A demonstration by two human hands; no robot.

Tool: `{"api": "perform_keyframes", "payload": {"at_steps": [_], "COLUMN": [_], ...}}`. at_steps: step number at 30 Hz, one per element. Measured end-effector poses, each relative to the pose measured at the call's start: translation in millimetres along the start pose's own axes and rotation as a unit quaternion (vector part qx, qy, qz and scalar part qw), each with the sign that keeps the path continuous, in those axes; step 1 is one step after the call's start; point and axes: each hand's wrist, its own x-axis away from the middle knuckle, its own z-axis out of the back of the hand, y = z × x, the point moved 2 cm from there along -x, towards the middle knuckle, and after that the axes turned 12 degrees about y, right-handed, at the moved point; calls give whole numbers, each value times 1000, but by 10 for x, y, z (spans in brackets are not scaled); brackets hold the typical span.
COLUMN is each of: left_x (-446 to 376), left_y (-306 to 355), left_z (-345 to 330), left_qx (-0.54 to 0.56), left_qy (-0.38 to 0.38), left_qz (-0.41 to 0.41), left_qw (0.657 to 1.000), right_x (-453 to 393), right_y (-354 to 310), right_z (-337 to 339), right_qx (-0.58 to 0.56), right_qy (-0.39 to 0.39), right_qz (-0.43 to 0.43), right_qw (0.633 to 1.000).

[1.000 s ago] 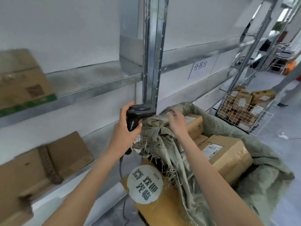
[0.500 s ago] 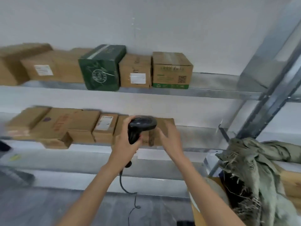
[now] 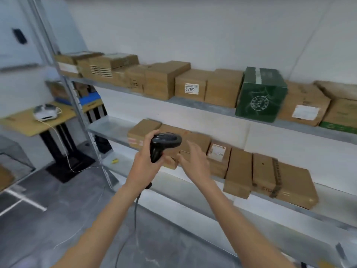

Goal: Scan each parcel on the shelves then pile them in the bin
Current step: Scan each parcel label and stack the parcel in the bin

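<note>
The view is being swung left along the shelves: the bin, in sight a moment ago at the right, is now out of frame, and a fresh run of parcels is being faced. By this it is judged that another parcel is being sought for scanning.

Nearest, the scanner (image 3: 161, 145) is being gripped by the left hand (image 3: 144, 165), fingers curled round its handle, its cable hanging below. Just right of it, the right hand (image 3: 194, 161) is being reached forward with fingers spread, holding nothing.

Beyond, brown parcels are lying in a row on the lower shelf (image 3: 108, 128); the small parcel (image 3: 172, 161) nearest the fingers looks plain, blurred cardboard. Farther up, more boxes and a green box (image 3: 260, 95) are standing on the upper shelf (image 3: 222, 111).
</note>
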Motion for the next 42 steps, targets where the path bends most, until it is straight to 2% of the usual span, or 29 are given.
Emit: {"api": "perform_keyframes", "payload": {"at_steps": [4,7,14,21,25,29,34,39,42], "left_x": [-259,-376,-758,-1360,-1790,-2201,-2443,-2721,-2880], "left_y": [-492,-782,-1471,-2045,-2246,-2458,-2789,-3169,-3428], "left_z": [667,1050,1514,1494,1438,1357,1110,876,783], "left_qx": [-34,-47,-26,-32,-51,-51,-66,-51,-41], "left_qy": [34,43,87,112,88,82,51,30,19], "left_qz": [24,38,59,71,73,69,95,90,93], "left_qw": [999,997,994,991,992,993,992,994,995], "right_x": [-128,-212,-452,-1088,-1635,-2167,-2398,-2609,-2692], "right_y": [-564,-877,-1237,-1210,-1217,-1322,-1191,-974,-863], "right_z": [-764,-1198,-1899,-2484,-2714,-2885,-3134,-3488,-3708], "right_qx": [76,91,116,113,115,127,161,192,194], "right_qy": [-40,-44,-54,-91,-118,-100,-117,-126,-92], "right_qz": [-22,-25,5,12,3,-9,-19,-75,-111], "right_qw": [996,995,992,989,986,987,980,970,970]}}
